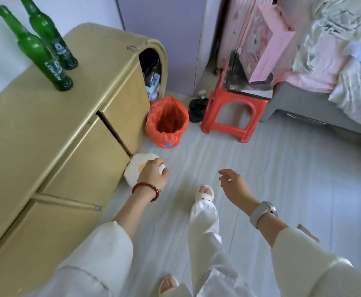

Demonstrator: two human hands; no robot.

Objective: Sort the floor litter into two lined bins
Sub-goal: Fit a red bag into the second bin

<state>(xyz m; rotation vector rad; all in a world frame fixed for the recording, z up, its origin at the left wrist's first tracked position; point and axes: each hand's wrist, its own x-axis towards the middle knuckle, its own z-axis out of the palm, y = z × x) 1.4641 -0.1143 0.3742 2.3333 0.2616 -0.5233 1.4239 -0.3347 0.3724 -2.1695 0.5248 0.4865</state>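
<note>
- A bin [167,123] with a red-orange plastic liner stands on the floor [282,179], just beside the front corner of a beige cabinet [46,136]. Its mouth is open to the camera, and nothing can be made out inside except the folds of the liner.
- Only this one lined bin is in view.
- The left hand [154,174], with a red bead bracelet [146,190] on the wrist, hangs above a white fluffy mat with a yellow centre [135,168] that lies on the floor against the cabinet. Its grip is loose, fingers softly curled, and it holds nothing.
- The right hand [234,185], with a pale watch [262,213] on the wrist, is over the bare floor. Its grip is also relaxed and empty.
- Both feet are in white slippers [205,195], one ahead of the other.
- Two green glass bottles [44,50] stand upright on top of the cabinet, close together.
- An open side compartment of the cabinet [152,71] holds dark things that are too unclear to name.
- A red plastic stool [231,116] stands right of the bin, with a pink box [265,41] leaning on it.
- A bed with crumpled pale bedding [346,71] is at the right.
- The floor is pale grey.
</note>
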